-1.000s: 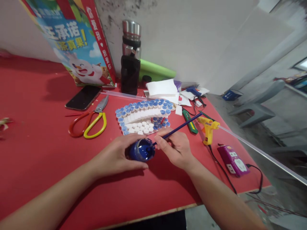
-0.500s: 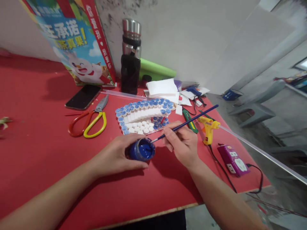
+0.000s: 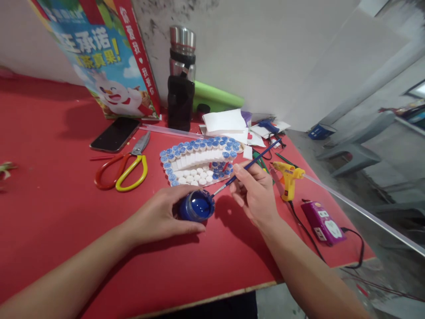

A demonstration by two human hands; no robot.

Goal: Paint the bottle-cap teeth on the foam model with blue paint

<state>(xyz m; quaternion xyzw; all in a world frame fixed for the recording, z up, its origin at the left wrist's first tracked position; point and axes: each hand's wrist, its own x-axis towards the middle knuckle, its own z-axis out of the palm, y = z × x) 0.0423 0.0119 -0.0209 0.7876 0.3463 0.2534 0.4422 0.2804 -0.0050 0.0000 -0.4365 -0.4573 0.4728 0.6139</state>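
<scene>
My left hand (image 3: 169, 210) is wrapped round a small open jar of blue paint (image 3: 199, 206), tilted so that its mouth faces me. In my right hand (image 3: 254, 190) is a thin blue paintbrush (image 3: 245, 168), pinched between thumb and fingers. The brush's tip meets the jar's right rim; its bristles are partly hidden there. Just behind the jar lies a craft piece (image 3: 199, 157) made of small round caps and white strips. Its outer caps are painted blue, a cluster at its right is darker blue, and several caps in the middle are white.
Scissors (image 3: 133, 166) and a phone (image 3: 115, 134) lie to the left. A bottle (image 3: 181, 88) and a printed bag (image 3: 116, 66) stand by the wall. At right are a yellow glue gun (image 3: 288, 177) with a long glue stick, and a purple box (image 3: 323, 223) with a cord near the table edge.
My right hand has shifted slightly right, and the brush now slants more steeply, its tip moved from inside the jar's mouth to the rim. My left hand and the jar stay nearly still.
</scene>
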